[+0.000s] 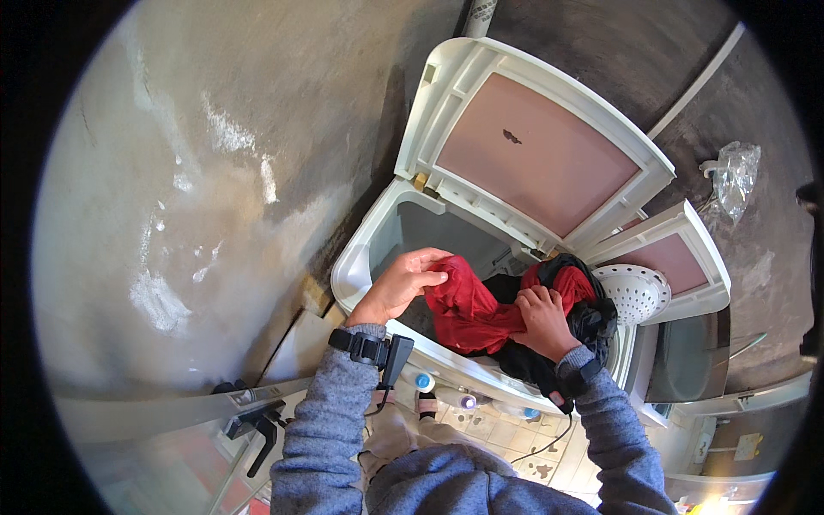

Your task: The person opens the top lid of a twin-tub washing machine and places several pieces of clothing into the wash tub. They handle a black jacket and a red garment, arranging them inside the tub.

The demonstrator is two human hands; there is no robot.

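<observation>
My left hand [412, 280] pinches one end of a red cloth garment [467, 309] between thumb and fingers, above the open wash tub [438, 232] of a white twin-tub washing machine. My right hand [544, 318] grips the same red cloth where it bunches together, over the rim between the two tubs. Black fabric [595, 322] lies tangled with more red cloth around and below my right hand, partly hanging over the machine's front edge. Part of the tub's inside is hidden by the cloth and my hands.
The large hinged lid [534, 154] stands raised behind the tub, a smaller lid [682, 264] beside it. A white perforated disc [634, 293] leans there. Bottles with blue and purple caps [467, 402] stand on the floor in front. A rough wall rises at left, near a door handle [261, 438].
</observation>
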